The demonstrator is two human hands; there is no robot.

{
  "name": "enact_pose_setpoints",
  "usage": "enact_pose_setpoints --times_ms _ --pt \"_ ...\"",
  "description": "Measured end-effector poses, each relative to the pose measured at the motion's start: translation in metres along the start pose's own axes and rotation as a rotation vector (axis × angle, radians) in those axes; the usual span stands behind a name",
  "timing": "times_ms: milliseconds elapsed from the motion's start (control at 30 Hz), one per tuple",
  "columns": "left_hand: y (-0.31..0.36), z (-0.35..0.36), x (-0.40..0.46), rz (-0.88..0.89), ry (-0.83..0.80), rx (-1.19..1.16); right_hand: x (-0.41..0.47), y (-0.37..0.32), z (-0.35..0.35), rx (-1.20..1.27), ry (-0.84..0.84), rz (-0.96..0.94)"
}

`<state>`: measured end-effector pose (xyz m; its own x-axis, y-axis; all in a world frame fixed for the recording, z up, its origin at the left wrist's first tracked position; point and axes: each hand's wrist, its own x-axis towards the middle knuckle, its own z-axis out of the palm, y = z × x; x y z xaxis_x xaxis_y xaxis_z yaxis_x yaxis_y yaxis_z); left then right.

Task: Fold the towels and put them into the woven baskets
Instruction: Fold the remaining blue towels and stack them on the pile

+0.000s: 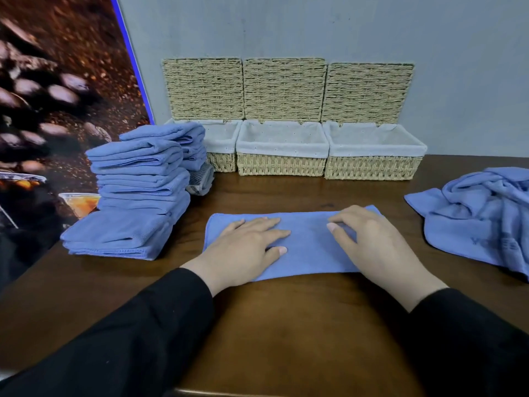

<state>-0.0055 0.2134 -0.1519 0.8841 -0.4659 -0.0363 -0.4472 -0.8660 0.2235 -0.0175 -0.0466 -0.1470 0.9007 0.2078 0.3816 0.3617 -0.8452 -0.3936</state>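
Fingers (269,229) flat on blue towel (306,247) | 3 baskets (282,164) behind

Soft, even light falls from above my hands, leaving only faint shadows under my palms. The dark brown wooden table (286,325) shows a dull sheen just below my wrists. Edges bow outward; my black sleeves (128,348) blur slightly.

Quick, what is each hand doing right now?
Left hand: open, pressing flat on the folded blue towel.
Right hand: open, fingers resting on the same towel.
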Motion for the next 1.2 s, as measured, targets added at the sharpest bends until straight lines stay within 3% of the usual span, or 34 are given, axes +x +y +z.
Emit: enact_pose_setpoints --times_ms 133,267,367,500,633,733,833,933,1033,1200 --pt "0.019 -0.004 0.012 -0.112 0.035 0.154 -0.003 -0.016 0.015 -0.045 -0.08 -0.133" --pt "0.039 -0.013 0.01 -0.139 0.125 0.367 0.001 0.0 0.021 -0.153 -0.04 -0.05" --pt "0.033 -0.029 0.01 -0.048 0.129 0.227 0.006 0.007 0.021 -0.103 -0.041 0.047" --pt "-0.001 -0.021 0.02 0.167 0.183 -0.049 0.018 0.016 0.02 0.092 -0.236 0.079" --pt "-0.025 0.003 0.027 0.142 0.091 -0.115 0.039 0.031 0.02 0.094 -0.367 -0.022" --pt "-0.024 0.005 0.03 0.097 0.19 -0.067 0.054 0.04 0.024 0.115 -0.432 -0.075" --pt "-0.021 0.003 0.03 0.046 0.215 -0.043 0.061 0.045 0.027 0.145 -0.407 -0.072" --pt "-0.025 0.004 0.026 0.109 0.235 -0.103 0.056 0.042 0.022 0.216 -0.285 -0.082" --pt "-0.032 0.004 0.022 0.115 0.108 -0.136 0.041 0.034 0.013 0.198 -0.224 -0.195" --pt "-0.033 -0.001 0.013 0.189 0.118 -0.208 0.016 0.028 0.007 0.115 -0.306 -0.27"
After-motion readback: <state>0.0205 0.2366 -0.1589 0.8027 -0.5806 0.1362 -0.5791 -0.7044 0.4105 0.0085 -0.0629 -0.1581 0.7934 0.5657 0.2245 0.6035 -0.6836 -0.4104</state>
